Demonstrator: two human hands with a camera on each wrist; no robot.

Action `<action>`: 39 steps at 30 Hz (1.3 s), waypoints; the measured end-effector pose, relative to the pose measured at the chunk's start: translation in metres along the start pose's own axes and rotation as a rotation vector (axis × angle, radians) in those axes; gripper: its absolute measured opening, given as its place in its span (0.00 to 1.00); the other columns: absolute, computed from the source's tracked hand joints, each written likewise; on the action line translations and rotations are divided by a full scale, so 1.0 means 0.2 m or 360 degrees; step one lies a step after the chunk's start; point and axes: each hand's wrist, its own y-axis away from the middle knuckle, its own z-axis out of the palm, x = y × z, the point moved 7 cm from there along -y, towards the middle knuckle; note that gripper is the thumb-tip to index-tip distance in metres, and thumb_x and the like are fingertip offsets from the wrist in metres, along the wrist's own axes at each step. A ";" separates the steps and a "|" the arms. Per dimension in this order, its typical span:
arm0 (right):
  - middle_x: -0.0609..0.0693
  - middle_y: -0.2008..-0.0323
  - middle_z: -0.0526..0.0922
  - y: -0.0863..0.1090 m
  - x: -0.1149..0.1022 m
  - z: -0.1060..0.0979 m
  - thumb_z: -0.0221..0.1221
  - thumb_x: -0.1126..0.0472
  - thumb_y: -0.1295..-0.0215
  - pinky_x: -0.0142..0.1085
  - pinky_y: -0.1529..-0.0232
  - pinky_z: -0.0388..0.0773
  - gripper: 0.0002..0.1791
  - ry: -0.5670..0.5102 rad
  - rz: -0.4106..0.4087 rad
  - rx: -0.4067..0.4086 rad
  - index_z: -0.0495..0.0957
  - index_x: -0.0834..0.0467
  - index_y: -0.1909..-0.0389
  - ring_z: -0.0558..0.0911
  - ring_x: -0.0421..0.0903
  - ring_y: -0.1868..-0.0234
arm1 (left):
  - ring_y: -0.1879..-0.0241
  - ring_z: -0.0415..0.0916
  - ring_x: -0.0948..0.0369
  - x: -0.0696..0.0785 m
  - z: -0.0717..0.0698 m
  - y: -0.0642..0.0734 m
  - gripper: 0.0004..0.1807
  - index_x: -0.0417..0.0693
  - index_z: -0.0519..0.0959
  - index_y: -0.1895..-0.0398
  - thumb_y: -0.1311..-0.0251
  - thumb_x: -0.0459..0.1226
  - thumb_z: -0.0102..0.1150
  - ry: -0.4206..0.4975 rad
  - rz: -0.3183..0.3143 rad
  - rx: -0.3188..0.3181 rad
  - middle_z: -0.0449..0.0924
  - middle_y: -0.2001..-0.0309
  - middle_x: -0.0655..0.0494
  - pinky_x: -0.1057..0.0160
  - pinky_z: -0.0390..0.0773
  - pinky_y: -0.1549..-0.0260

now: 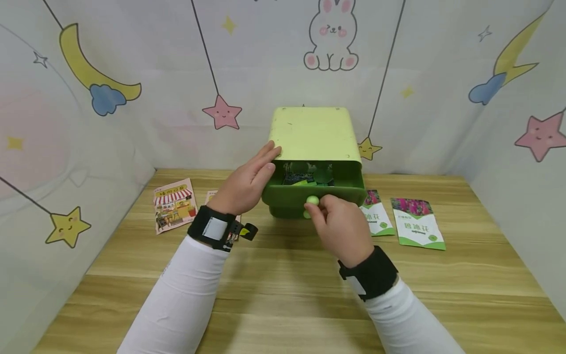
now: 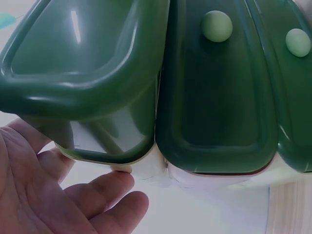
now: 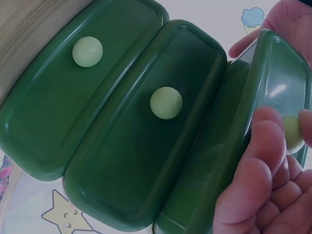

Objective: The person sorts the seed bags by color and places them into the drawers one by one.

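A small cabinet with a pale yellow-green shell [image 1: 314,132] and stacked dark green drawers stands on the table. Its top drawer [image 1: 283,195] is pulled partly out, and green and dark items [image 1: 309,179] show inside, too shaded to identify. The right hand [image 1: 345,228] pinches that drawer's round, light green knob [image 3: 292,134] between thumb and fingers. On the cabinet's left side, the left hand [image 1: 245,187] rests with its fingers extended along the shell. Two lower drawers, the middle [image 3: 131,136] and the bottom [image 3: 73,97], are closed, each with its own knob.
White-and-green packets with pink flowers [image 1: 417,223] lie right of the cabinet, one partly behind the right hand. To the left are a pink packet with a shop picture [image 1: 174,205] and another half hidden by the left hand. A cartoon-printed cloth [image 1: 177,132] surrounds the wooden table [image 1: 283,295].
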 end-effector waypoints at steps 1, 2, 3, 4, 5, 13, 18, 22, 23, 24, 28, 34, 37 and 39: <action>0.42 0.86 0.72 0.00 0.00 0.00 0.53 0.46 0.32 0.35 0.89 0.65 0.19 -0.0004 0.0001 0.0001 0.74 0.53 0.79 0.66 0.37 0.87 | 0.33 0.38 0.70 0.00 0.00 0.00 0.27 0.56 0.54 0.28 0.26 0.52 0.26 0.0001 -0.0001 0.0000 0.41 0.27 0.61 0.51 0.51 0.35; 0.42 0.86 0.72 -0.01 0.00 0.00 0.53 0.46 0.32 0.35 0.89 0.65 0.19 -0.0006 0.0002 0.0002 0.74 0.53 0.79 0.66 0.37 0.87 | 0.33 0.37 0.70 0.00 0.00 0.00 0.27 0.57 0.54 0.28 0.26 0.52 0.26 -0.0001 0.0000 -0.0002 0.41 0.27 0.61 0.51 0.51 0.35; 0.42 0.86 0.72 -0.01 0.00 0.00 0.53 0.46 0.32 0.35 0.89 0.65 0.19 -0.0009 0.0004 0.0002 0.74 0.53 0.79 0.66 0.37 0.88 | 0.33 0.38 0.70 0.00 0.00 0.00 0.27 0.57 0.54 0.28 0.26 0.52 0.26 0.0000 -0.0002 0.0001 0.41 0.27 0.61 0.51 0.51 0.35; 0.42 0.86 0.72 -0.02 0.01 0.00 0.53 0.46 0.32 0.35 0.89 0.65 0.19 -0.0011 0.0007 0.0000 0.74 0.53 0.79 0.66 0.37 0.88 | 0.33 0.38 0.70 0.00 0.00 0.00 0.28 0.57 0.54 0.28 0.27 0.52 0.26 -0.0003 -0.0004 0.0001 0.41 0.27 0.61 0.52 0.51 0.35; 0.42 0.86 0.72 -0.02 0.01 0.00 0.53 0.46 0.32 0.35 0.89 0.65 0.19 -0.0013 0.0011 -0.0001 0.74 0.53 0.79 0.66 0.37 0.88 | 0.33 0.38 0.70 0.00 0.00 0.00 0.27 0.57 0.54 0.28 0.27 0.52 0.26 -0.0005 -0.0002 0.0000 0.41 0.27 0.62 0.52 0.51 0.35; 0.43 0.87 0.71 -0.06 0.02 0.01 0.54 0.47 0.33 0.36 0.89 0.65 0.19 -0.0028 0.0023 0.0008 0.73 0.53 0.80 0.66 0.37 0.88 | 0.33 0.38 0.70 -0.01 0.00 0.00 0.28 0.57 0.54 0.28 0.27 0.53 0.26 -0.0002 -0.0001 0.0010 0.42 0.27 0.62 0.52 0.52 0.35; 0.43 0.86 0.72 -0.09 0.03 0.01 0.54 0.47 0.33 0.36 0.88 0.65 0.20 -0.0026 0.0033 0.0022 0.74 0.54 0.80 0.67 0.38 0.87 | 0.34 0.40 0.70 -0.01 0.00 0.00 0.27 0.57 0.55 0.28 0.27 0.52 0.27 -0.0006 0.0001 0.0027 0.43 0.27 0.61 0.53 0.53 0.35; 0.44 0.85 0.75 -0.11 0.04 0.01 0.54 0.47 0.33 0.36 0.87 0.67 0.19 -0.0038 0.0049 0.0024 0.75 0.55 0.79 0.68 0.38 0.87 | 0.34 0.40 0.70 0.00 0.00 0.00 0.27 0.56 0.56 0.28 0.27 0.52 0.27 -0.0009 -0.0002 0.0030 0.44 0.27 0.60 0.53 0.53 0.35; 0.44 0.85 0.75 -0.12 0.04 0.02 0.54 0.47 0.33 0.36 0.87 0.67 0.19 -0.0036 0.0053 0.0025 0.76 0.56 0.79 0.68 0.38 0.87 | 0.34 0.40 0.70 0.00 0.00 0.00 0.28 0.56 0.56 0.28 0.27 0.52 0.27 -0.0007 -0.0002 0.0030 0.44 0.27 0.60 0.53 0.53 0.35; 0.44 0.84 0.76 -0.12 0.05 0.02 0.54 0.47 0.33 0.36 0.87 0.67 0.19 -0.0033 0.0059 0.0025 0.76 0.56 0.78 0.68 0.38 0.86 | 0.34 0.40 0.70 0.00 0.00 0.00 0.28 0.56 0.56 0.28 0.27 0.52 0.27 -0.0007 -0.0003 0.0029 0.44 0.27 0.61 0.53 0.53 0.35; 0.45 0.84 0.76 -0.14 0.06 0.02 0.54 0.47 0.33 0.37 0.87 0.67 0.20 -0.0009 0.0085 0.0018 0.76 0.56 0.79 0.69 0.38 0.86 | 0.34 0.40 0.70 0.00 0.00 0.00 0.27 0.56 0.56 0.28 0.27 0.52 0.27 -0.0002 -0.0008 0.0031 0.44 0.27 0.61 0.54 0.53 0.35; 0.44 0.86 0.75 -0.16 0.06 0.02 0.54 0.46 0.33 0.37 0.88 0.67 0.21 0.0011 0.0098 0.0017 0.75 0.55 0.81 0.68 0.38 0.87 | 0.34 0.41 0.70 0.00 0.00 0.00 0.26 0.56 0.56 0.29 0.26 0.49 0.30 -0.0003 -0.0014 0.0041 0.44 0.27 0.61 0.53 0.53 0.35; 0.44 0.86 0.74 -0.17 0.06 0.02 0.54 0.47 0.33 0.37 0.88 0.66 0.21 0.0019 0.0083 0.0028 0.74 0.55 0.82 0.68 0.38 0.88 | 0.34 0.41 0.70 0.00 0.00 0.00 0.26 0.56 0.56 0.29 0.26 0.49 0.30 -0.0008 -0.0014 0.0047 0.44 0.27 0.61 0.53 0.53 0.35; 0.44 0.86 0.74 -0.17 0.06 0.02 0.54 0.47 0.33 0.37 0.88 0.66 0.21 0.0018 0.0075 0.0031 0.74 0.55 0.83 0.68 0.38 0.88 | 0.34 0.41 0.70 0.00 0.00 0.00 0.26 0.56 0.57 0.29 0.26 0.49 0.30 -0.0010 -0.0011 0.0053 0.44 0.27 0.61 0.54 0.53 0.35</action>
